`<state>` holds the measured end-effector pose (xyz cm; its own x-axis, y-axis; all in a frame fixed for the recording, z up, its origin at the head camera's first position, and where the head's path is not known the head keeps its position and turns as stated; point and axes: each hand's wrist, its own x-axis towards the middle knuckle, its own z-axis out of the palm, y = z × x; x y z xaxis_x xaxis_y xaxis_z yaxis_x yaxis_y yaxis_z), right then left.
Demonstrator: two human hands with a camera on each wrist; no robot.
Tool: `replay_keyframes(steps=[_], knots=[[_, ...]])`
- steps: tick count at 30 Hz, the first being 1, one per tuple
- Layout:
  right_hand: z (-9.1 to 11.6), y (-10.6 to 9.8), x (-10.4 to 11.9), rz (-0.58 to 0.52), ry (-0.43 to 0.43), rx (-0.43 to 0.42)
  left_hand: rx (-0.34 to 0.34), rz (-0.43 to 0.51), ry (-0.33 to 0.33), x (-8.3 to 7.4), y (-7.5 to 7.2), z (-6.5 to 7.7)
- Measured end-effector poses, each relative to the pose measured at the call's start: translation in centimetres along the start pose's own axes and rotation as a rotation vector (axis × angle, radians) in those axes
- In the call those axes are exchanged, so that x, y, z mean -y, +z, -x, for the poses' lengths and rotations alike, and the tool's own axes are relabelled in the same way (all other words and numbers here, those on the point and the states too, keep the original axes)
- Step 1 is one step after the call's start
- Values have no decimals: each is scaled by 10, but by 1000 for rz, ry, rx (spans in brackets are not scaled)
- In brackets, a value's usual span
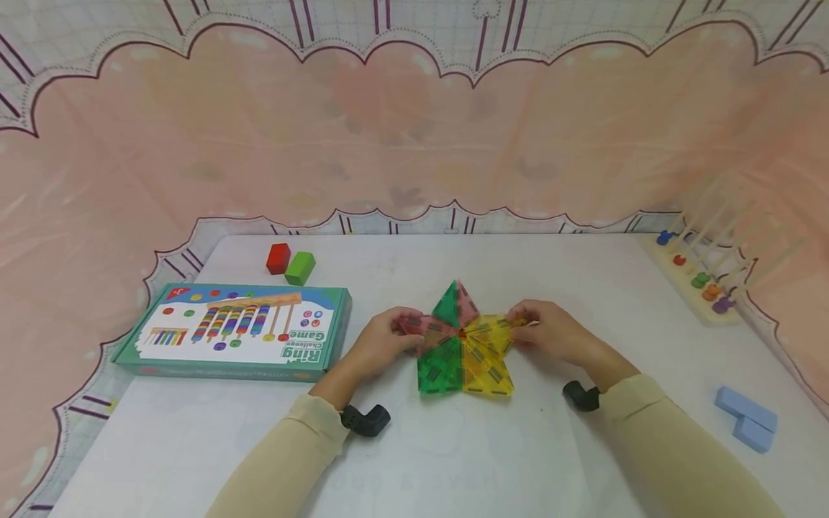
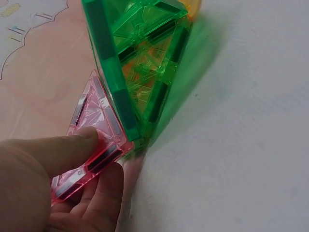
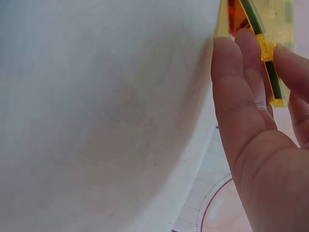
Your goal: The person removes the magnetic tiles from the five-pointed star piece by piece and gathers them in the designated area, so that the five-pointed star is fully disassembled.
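Observation:
Translucent magnetic tiles form a five-pointed star at the middle of the table, with green tiles (image 1: 440,367), yellow tiles (image 1: 487,360) and pink ones at the top and left. My left hand (image 1: 381,342) pinches the pink triangular magnetic tile (image 2: 94,116) at the star's left point, thumb on its face and fingers beneath. On the other side, my right hand (image 1: 552,331) pinches the yellow magnetic tile (image 3: 274,79) at the right point. In the left wrist view, the green tiles (image 2: 108,58) stand at an angle against the pink one. The far tiles are mostly hidden in the right wrist view.
A Ring Challenge Game box (image 1: 236,331) lies on the left, with a red block (image 1: 278,259) and a green block (image 1: 301,268) behind it. A pegged wooden board (image 1: 689,280) stands at the back right. Blue blocks (image 1: 747,417) lie at the right.

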<state>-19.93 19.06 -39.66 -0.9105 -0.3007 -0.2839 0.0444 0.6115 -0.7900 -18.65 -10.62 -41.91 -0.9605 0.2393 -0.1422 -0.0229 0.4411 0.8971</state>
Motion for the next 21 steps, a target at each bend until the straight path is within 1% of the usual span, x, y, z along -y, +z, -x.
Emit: replay_keyframes(steps=[5,8,16,21], knots=[[2,-2,-1,-28,-13,34,3,16,-4,-1,0,0],[4,-3,-1,-26,-27,49,1,19,-6,-1,1,0],[10,-8,-4,105,-85,74,-6,30,4,0,2,0],[13,-13,-10,123,-101,80,-8,43,12,-1,2,0]])
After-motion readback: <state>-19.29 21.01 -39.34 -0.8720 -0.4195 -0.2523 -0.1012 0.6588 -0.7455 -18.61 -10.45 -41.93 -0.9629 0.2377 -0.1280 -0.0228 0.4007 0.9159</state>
